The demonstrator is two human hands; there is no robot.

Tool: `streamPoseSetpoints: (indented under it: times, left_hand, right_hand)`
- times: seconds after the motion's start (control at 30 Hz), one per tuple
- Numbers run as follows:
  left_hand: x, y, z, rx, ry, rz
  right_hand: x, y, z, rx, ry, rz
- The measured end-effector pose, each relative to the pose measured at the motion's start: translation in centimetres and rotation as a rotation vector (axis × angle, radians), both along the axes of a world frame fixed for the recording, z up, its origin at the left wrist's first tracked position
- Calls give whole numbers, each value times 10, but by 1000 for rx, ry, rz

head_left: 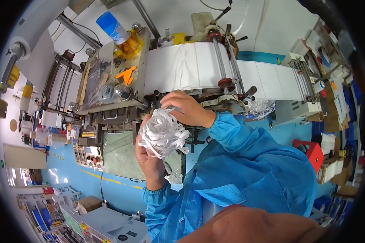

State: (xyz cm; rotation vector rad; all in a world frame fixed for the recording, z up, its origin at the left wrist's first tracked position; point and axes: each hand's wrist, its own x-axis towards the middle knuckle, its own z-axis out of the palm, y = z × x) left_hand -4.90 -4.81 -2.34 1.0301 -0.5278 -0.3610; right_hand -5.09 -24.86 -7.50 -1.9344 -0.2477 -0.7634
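Part of the wearer's face (247, 227) fills the lower edge, nearest the camera, and just beyond it spreads a blue work jacket (255, 170) with gathered cuffs. Farther up, near the middle of the view, both bare hands meet at a loose, tangled bundle of white strips (164, 133). It is held up in front of the machine, its loops bulging out toward the person's right and one loose length trailing from its lower side.

The left hand (148, 160) is curled partway around the bundle, cupping it from the left and from below; the grip is as wide as the bundle, with the strips resting against palm and fingers. The right hand (186, 107) comes in from the other side, its fingers bent over the bundle's top edge and touching the strips there. Whether its thumb and fingertips pinch a strip or only press on the loops, I cannot tell, since the strips hide the contact.

Beyond the hands, a white sheet (174, 67) runs across the machine toward a metal roller (220, 60). To its left, a metal plate (97, 106) bears a blue-and-white can (111, 27) and an orange piece (127, 75)
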Motion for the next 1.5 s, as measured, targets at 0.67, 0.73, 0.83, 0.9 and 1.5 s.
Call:
streamPoseSetpoints:
  times: [0.67,0.73,0.83,0.9,1.5]
  left_hand:
    - [13,82,40,-985,86,-49]
    - [1,78,66,-650,-169,330]
    - [-3,76,85,-737,-200,219]
    - [4,80,87,-582,-517,347]
    - [45,31,-7,396,-36,-437]
  right_hand:
    - [52,55,49,-252,-342,196]
    - [41,55,62,-270,-345,247]
    - [33,51,59,-339,-372,198]
    - [32,45,51,-309,-333,110]
    - [19,18,-33,40,-182,405]
